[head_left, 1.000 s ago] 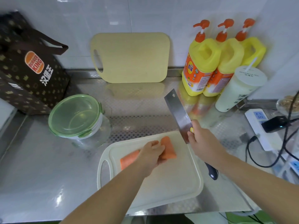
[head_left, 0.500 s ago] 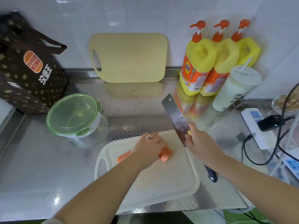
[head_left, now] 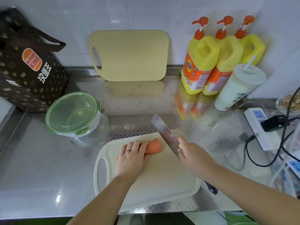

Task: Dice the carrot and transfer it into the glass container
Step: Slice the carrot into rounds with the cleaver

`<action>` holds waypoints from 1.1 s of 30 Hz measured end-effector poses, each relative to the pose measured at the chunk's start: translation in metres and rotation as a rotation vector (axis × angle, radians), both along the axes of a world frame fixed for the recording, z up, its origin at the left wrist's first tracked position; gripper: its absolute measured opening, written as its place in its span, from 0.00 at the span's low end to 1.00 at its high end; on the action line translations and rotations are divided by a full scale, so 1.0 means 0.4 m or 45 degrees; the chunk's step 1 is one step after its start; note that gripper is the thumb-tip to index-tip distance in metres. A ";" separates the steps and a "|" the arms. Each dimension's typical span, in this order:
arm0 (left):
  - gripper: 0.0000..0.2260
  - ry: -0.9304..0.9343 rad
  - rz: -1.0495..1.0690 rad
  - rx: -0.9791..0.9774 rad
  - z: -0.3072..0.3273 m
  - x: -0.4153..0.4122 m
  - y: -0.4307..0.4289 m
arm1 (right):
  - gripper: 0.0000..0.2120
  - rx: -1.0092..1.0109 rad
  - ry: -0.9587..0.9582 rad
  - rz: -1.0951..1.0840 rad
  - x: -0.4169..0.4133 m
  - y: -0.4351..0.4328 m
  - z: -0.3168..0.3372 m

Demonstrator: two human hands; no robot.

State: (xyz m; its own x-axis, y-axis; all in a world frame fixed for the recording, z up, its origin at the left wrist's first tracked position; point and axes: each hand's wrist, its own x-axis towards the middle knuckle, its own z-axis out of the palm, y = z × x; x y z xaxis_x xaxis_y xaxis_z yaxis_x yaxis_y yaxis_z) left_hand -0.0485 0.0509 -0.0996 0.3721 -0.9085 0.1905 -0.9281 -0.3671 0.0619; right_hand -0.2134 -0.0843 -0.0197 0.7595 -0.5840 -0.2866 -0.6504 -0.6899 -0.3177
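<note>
1. The carrot lies on the white cutting board, in the far part of it. Its long axis runs from about 8 o'clock to 2 o'clock, and the cut end looks toward 2 o'clock.
2. The left hand lies flat on top of the carrot and presses it down; only the end at 2 o'clock and a small tip at 8 o'clock are free.
3. The right hand is closed around the handle of the knife. The blade points to about 11 o'clock, and it stands just beside the free end of the carrot, on its 3 o'clock side.
4. So the blade crosses the carrot's axis, and the right hand is nearer to the free end. I think the first cut is not yet made.
5. The glass container stands at 10 o'clock from the board, well apart, with the green lid on it.
</note>
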 end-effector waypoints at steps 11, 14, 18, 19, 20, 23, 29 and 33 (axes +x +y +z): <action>0.21 -0.163 -0.242 0.065 0.016 0.163 0.033 | 0.06 0.022 -0.004 -0.002 0.014 -0.009 0.016; 0.23 -0.051 -0.154 0.127 0.044 0.124 0.007 | 0.05 0.008 0.027 0.005 0.019 -0.006 0.013; 0.19 0.114 -0.044 0.214 0.065 0.065 -0.035 | 0.04 -0.002 0.048 0.061 0.019 0.008 0.006; 0.17 0.169 -0.019 0.219 0.066 0.050 -0.037 | 0.03 0.003 0.048 0.072 0.017 0.011 0.005; 0.17 0.223 0.011 0.220 0.067 0.030 -0.034 | 0.02 0.006 0.053 0.086 0.017 0.016 0.005; 0.19 0.347 0.111 0.233 0.069 -0.025 -0.026 | 0.04 0.017 0.104 0.134 0.012 0.034 0.003; 0.21 0.532 0.144 0.085 0.061 -0.039 -0.015 | 0.05 0.011 0.162 0.175 0.034 0.033 0.006; 0.19 0.655 0.103 0.004 0.055 -0.035 -0.003 | 0.07 -0.031 0.156 0.184 0.043 0.022 0.019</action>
